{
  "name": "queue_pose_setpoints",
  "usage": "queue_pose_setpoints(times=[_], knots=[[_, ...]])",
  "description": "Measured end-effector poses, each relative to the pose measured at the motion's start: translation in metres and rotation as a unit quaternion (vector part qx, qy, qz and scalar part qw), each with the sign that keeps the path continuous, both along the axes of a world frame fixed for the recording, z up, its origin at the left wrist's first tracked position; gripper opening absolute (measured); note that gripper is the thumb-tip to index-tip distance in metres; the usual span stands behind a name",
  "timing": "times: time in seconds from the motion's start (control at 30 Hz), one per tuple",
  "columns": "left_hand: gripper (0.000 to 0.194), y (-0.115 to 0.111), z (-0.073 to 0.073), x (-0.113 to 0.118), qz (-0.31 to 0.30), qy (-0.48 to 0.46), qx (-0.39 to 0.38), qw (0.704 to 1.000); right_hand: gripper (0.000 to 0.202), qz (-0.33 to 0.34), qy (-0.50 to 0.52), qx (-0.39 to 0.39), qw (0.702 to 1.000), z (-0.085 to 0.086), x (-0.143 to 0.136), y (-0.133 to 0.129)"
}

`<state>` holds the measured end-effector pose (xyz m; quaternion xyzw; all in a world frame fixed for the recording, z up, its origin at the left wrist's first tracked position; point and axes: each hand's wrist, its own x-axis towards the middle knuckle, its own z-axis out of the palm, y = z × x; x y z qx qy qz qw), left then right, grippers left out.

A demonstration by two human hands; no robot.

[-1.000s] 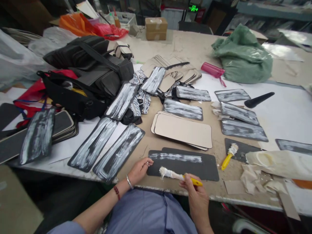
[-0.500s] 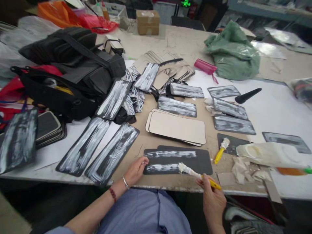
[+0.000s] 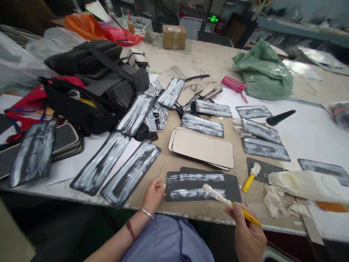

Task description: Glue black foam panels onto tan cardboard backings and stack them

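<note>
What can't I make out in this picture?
Head view:
Lower black panel: mostly hidden by the white-streaked panel on top.
Green bag: contents hidden by its plastic.
Dark bundle at right edge: cut off, blurred.
Left hand: contact with the white-streaked panel too small to tell.

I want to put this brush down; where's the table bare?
Free: the far tabletop between carton and green bag; the white paper between black tool and rightmost panel. Crowded: the left, with dark bags, and the centre, with coated panels.

Brown sheeting (image 3: 169,123) on the worktable (image 3: 212,58) bears dark panels (image 3: 188,185) — plus beige boards (image 3: 203,147).
</note>
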<state>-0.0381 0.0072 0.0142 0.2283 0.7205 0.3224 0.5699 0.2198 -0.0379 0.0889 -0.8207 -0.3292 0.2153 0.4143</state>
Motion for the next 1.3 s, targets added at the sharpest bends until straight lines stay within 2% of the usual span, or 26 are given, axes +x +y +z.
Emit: queue_pose_setpoints(times=[0.07, 0.17, 0.3, 0.37, 0.43, 0.53, 0.63, 0.8, 0.97, 1.13, 1.23, 1.3], knots=[[0.026, 0.005, 0.001, 0.003, 0.013, -0.033, -0.040, 0.999, 0.043, 0.013, 0.080, 0.002, 0.997, -0.006, -0.021, 0.005], [0.019, 0.009, 0.002, 0.004, -0.012, -0.055, -0.056, 0.997, 0.041, 0.007, 0.198, 0.019, 0.980, -0.017, -0.048, 0.011], [0.011, 0.009, 0.002, 0.005, -0.065, -0.061, -0.063, 0.994, 0.038, 0.028, 0.247, 0.031, 0.968, -0.027, -0.071, 0.020], [0.008, 0.008, 0.000, 0.008, -0.087, -0.044, -0.060, 0.993, 0.034, 0.086, 0.197, 0.041, 0.976, -0.030, -0.078, 0.023], [0.007, 0.007, -0.002, 0.013, -0.105, -0.019, -0.056, 0.993, 0.026, 0.181, 0.098, 0.075, 0.976, -0.032, -0.083, 0.025], [0.012, 0.005, -0.006, 0.020, -0.126, 0.032, -0.051, 0.990, 0.013, 0.311, -0.040, 0.156, 0.937, -0.034, -0.087, 0.023], [0.017, 0.002, -0.006, 0.024, -0.149, 0.084, -0.036, 0.985, 0.010, 0.359, -0.096, 0.207, 0.905, -0.033, -0.088, 0.018], [0.010, -0.003, 0.003, 0.026, -0.195, 0.166, -0.014, 0.967, 0.013, 0.407, -0.112, 0.191, 0.886, -0.032, -0.084, 0.005], [0.011, -0.002, 0.011, 0.029, -0.259, 0.247, -0.021, 0.934, 0.014, 0.418, -0.098, 0.177, 0.886, -0.028, -0.074, -0.010], [0.010, -0.003, 0.013, 0.032, -0.247, 0.249, -0.008, 0.936, 0.013, 0.439, -0.044, 0.143, 0.886, -0.016, -0.058, -0.023], [0.012, -0.006, 0.014, 0.034, -0.227, 0.234, -0.006, 0.945, 0.010, 0.370, -0.005, 0.111, 0.922, -0.017, -0.049, -0.025], [0.013, -0.008, 0.014, 0.036, -0.200, 0.209, 0.003, 0.957, 0.016, 0.274, 0.061, 0.058, 0.958, -0.025, -0.043, -0.024]])
